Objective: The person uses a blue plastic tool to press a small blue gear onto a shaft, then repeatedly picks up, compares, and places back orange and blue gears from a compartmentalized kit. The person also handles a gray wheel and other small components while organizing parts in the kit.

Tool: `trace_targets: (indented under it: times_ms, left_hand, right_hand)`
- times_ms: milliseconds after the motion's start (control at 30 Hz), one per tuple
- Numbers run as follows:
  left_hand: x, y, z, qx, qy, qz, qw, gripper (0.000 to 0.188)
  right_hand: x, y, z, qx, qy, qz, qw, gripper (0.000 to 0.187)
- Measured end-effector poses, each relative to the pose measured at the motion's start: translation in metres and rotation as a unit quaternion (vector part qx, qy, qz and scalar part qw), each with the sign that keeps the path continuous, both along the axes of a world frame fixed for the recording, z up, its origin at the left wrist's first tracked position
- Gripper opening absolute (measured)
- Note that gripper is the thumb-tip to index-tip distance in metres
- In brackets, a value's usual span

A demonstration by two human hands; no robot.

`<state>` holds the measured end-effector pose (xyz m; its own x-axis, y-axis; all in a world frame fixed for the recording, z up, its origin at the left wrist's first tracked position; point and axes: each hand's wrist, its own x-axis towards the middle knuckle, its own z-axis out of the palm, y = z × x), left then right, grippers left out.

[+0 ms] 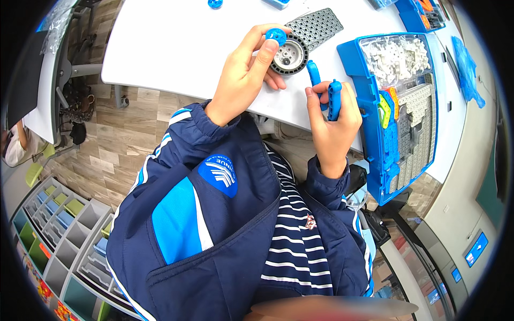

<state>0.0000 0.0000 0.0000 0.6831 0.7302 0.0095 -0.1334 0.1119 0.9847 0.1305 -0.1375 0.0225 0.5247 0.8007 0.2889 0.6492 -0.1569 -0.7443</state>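
My left hand (pixel 243 69) pinches a small round blue wheel hub (pixel 276 37) between thumb and fingertips. Right beside it is a wheel (pixel 289 55) with a black tyre and a grey centre; the left hand's lower fingers reach behind its edge. My right hand (pixel 338 115) is closed around blue curved plastic pieces, one (pixel 334 100) upright in the fingers and another (pixel 314 80) just left of it. Behind the wheel, a dark grey perforated plate (pixel 317 28) lies on the white table (pixel 160 48).
To the right stands an open blue case (pixel 375 160) with a bag of white connectors (pixel 397 58) and grey plates. A second blue box (pixel 415 18) sits at the far right, near a blue plastic bag (pixel 467 72). Another small blue round part (pixel 215 4) lies at the far edge.
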Motion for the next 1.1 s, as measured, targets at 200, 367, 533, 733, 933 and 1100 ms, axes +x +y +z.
trace_targets:
  times_ms: [200,367,533,733,933,1100]
  left_hand:
    - [-0.003,0.002,0.001,-0.022,0.018,0.023,0.999,0.033]
    - [-0.011,0.006,0.002,-0.030,0.030,0.020,0.999,0.035]
    - [-0.012,0.007,0.002,-0.033,0.021,0.027,0.999,0.034]
    - [-0.013,0.001,-0.004,-0.027,0.015,0.035,0.999,0.032]
    - [-0.015,-0.005,0.002,-0.009,0.027,0.051,0.998,0.030]
    - [-0.018,-0.001,0.004,0.009,0.025,0.025,0.999,0.030]
  right_hand:
    - [-0.003,0.001,-0.008,-0.008,0.039,-0.014,0.999,0.019]
    - [-0.002,0.004,-0.012,-0.037,-0.079,-0.044,0.995,0.037]
    - [-0.002,0.015,-0.006,-0.001,-0.177,-0.055,0.983,0.043]
    - [-0.012,0.038,-0.006,0.000,-0.085,0.036,0.996,0.017]
    - [-0.010,0.057,0.009,-0.073,-0.031,0.047,0.996,0.011]
    - [-0.013,0.060,0.020,-0.129,-0.058,0.056,0.988,0.011]
